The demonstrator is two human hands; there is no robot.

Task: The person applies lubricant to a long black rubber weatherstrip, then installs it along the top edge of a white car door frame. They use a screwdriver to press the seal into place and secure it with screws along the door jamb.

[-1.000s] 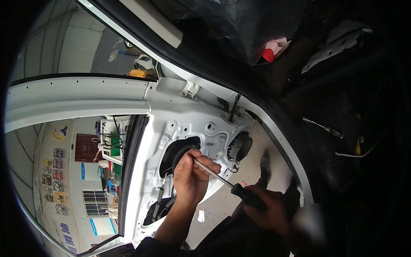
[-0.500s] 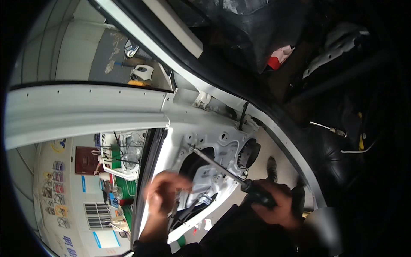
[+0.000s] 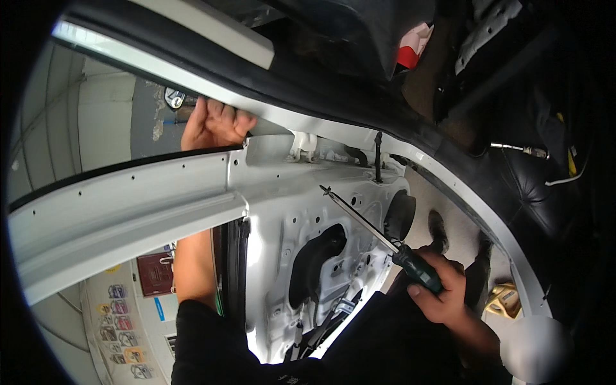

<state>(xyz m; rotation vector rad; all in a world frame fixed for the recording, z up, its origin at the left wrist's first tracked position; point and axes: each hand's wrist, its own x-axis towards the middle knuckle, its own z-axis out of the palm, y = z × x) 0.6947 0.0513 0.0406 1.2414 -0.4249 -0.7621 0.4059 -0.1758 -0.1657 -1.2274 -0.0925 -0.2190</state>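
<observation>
My right hand point(image 3: 443, 289) grips a screwdriver point(image 3: 417, 269) by its dark green handle. Its long steel shank points up and left across the white door shell point(image 3: 282, 186). At the tip sits a small dark piece, possibly a screw; whether it touches the panel I cannot tell. My left arm passes behind the door's window frame point(image 3: 154, 192). Beyond that frame, at its front corner, my left hand point(image 3: 218, 125) has its fingers curled; the frame and pillar hide part of it, and what it holds, if anything, does not show.
A black door check strap point(image 3: 378, 157) and a white hinge point(image 3: 305, 146) join door and body. Another screwdriver point(image 3: 520, 149) lies on the black seat point(image 3: 532, 192). On the floor stands a yellow container point(image 3: 504, 300). The door shell has large openings and a black round part point(image 3: 401, 215).
My left hand has gone from the inner door area, through the window opening, to the frame's outer front corner. The screwdriver tip has shifted up and right with my right hand. The view has turned.
</observation>
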